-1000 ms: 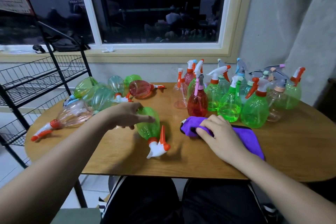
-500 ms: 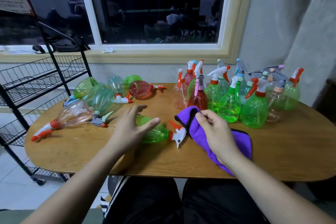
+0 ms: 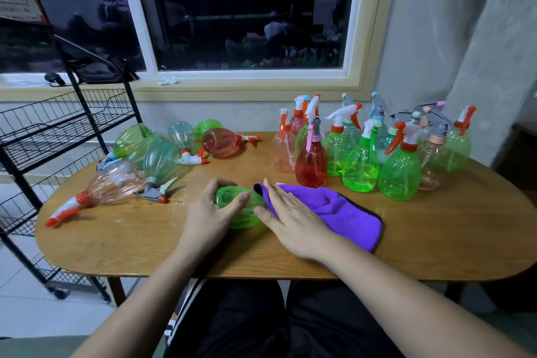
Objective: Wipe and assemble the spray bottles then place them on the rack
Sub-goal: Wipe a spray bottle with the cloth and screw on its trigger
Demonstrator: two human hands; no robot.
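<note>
1. Much of the view is taken by the oval wooden table (image 3: 436,241), where all the work sits.
2. At the left stands the black wire shelf rack (image 3: 43,131); no bottle shows on the shelves in view, so placing looks not yet begun.
3. At the table's back right is a crowd of upright translucent plastic spray bottles (image 3: 399,174), green, red, pink and clear, each with a trigger head on. Whether they are wiped I cannot tell.
4. At the back left about 7 more translucent spray bottles lie on their sides (image 3: 116,180), near the rack, heads on.
5. Between the groups lies the purple microfibre cloth (image 3: 334,206), spread on the wood.
6. On it, the right hand (image 3: 290,218) lies flat with straight fingers, pressing its left edge against the bottle in hand.
7. Just beside it, the left hand (image 3: 212,212) curls round that bottle's body, steadying it.
8. That round green translucent bottle (image 3: 241,209) lies on its side at the table's front centre; its neck is hidden, so whether its head is fitted I cannot tell. Wiping appears under way, with most of the job seemingly left.
</note>
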